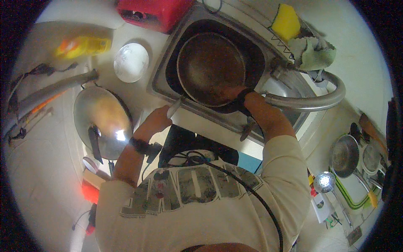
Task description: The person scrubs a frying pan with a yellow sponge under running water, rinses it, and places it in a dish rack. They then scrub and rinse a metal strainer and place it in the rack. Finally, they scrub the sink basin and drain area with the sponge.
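A wide dark-brown pan [209, 63] sits in the left basin of the steel sink [162, 74]. My left hand [156, 121] is closed around a pale, narrow handle [174, 108] at the sink's front edge. Its far end points at the pan's rim, but whether it joins the pan I cannot tell. My right hand [231, 94] reaches over the pan's near right side, inside its rim. Shadow hides its fingers, so anything in them is not visible. Dark bands circle both wrists.
Left of the sink are a white bowl [131, 63] and a domed steel lid [102, 123]. The curved steel faucet [311, 104] arches over the right basin. Behind it, a wire rack holds a yellow sponge [286, 22]. A red container [154, 14] stands at the back.
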The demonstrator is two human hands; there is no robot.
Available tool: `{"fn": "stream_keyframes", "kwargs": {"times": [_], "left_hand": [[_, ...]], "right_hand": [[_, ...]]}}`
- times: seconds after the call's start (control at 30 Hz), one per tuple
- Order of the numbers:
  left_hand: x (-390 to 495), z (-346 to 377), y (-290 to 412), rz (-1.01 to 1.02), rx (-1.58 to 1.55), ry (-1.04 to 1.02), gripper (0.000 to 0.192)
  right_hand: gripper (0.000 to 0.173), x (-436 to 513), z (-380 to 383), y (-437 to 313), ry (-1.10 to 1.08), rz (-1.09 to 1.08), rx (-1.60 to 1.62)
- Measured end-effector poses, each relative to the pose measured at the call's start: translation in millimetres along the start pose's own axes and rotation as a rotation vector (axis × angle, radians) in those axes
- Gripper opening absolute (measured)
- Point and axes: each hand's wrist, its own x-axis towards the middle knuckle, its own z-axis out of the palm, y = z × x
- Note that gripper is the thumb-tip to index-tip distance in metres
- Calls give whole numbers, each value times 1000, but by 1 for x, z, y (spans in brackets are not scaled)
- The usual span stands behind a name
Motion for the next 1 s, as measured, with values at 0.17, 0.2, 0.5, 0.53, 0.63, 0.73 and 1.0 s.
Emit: {"fn": "stream_keyframes", "kwargs": {"times": [0.17,0.2,0.5,0.53,0.63,0.73,1.0], "left_hand": [[-1,-4,5,-51,-75,-66,38],[0,-4,4,-18,1,-53,47],[5,14,-10,-44,77,0,42],[4,16,-10,-26,62,19,42],[0,16,-8,72,40,66,42],[-11,1,4,-37,-97,-90,48],[-59,-34,55,-57,-83,-58,32]], "right_hand": [[51,55,-28,35,328,131,-114],[51,76,-36,38,379,152,-114],[52,133,-2,-47,308,-26,58],[52,124,3,-58,260,-64,93],[53,81,11,-75,84,-198,214],[53,24,6,-73,-37,-333,339],[32,-69,-23,-58,286,-32,195]]}}
